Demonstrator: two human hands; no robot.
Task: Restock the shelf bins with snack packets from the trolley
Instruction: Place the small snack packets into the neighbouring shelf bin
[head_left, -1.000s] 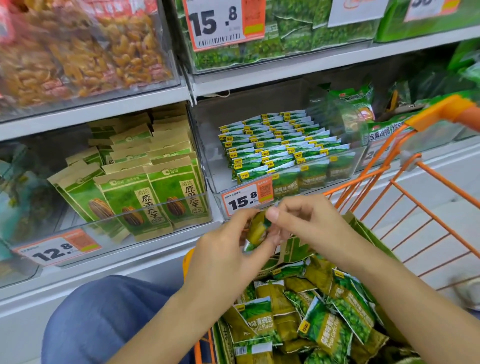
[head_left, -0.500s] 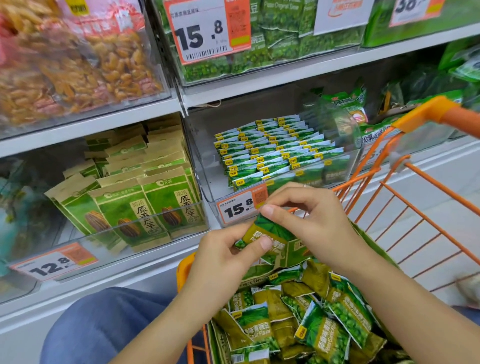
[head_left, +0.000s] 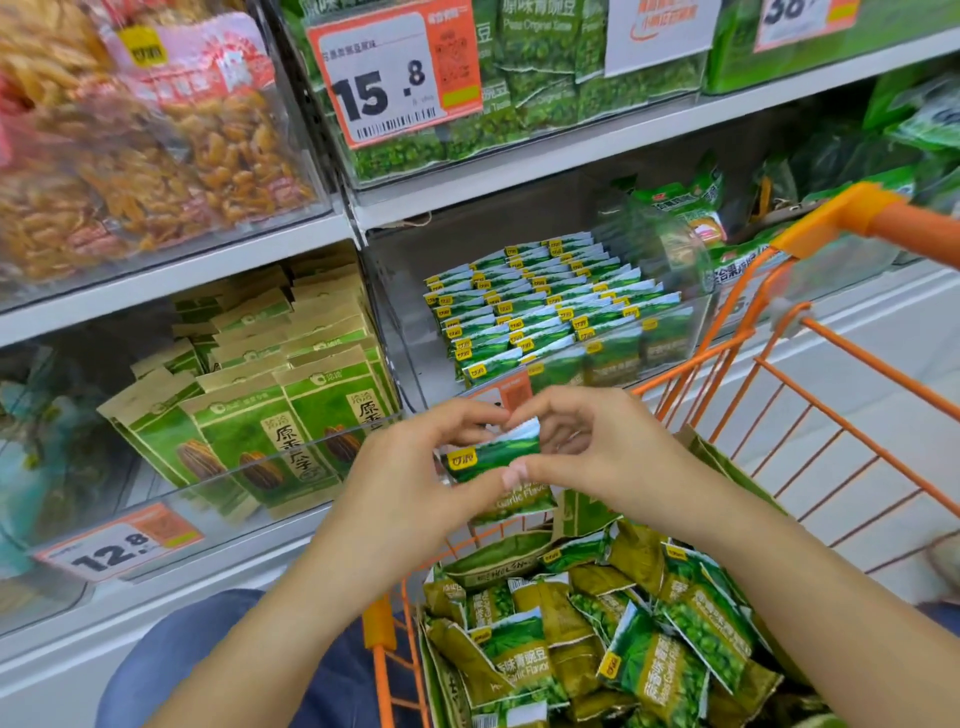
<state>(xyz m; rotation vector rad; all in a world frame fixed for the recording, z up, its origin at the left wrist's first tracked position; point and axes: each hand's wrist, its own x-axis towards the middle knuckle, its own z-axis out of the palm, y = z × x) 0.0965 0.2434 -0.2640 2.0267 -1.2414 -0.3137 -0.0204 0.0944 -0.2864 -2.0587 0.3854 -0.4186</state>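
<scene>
Glossy flat packet (head_left: 493, 457) now upright, higher, between both hands' fingers (head_left: 511, 475).

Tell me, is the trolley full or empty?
Partly full: green snack packets pile in the orange trolley, below its rim.

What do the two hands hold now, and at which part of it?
Both hands, left and right, pinch one small green snack packet: the left fingers at its left edge, the right fingers at its right edge and top corner.
</scene>
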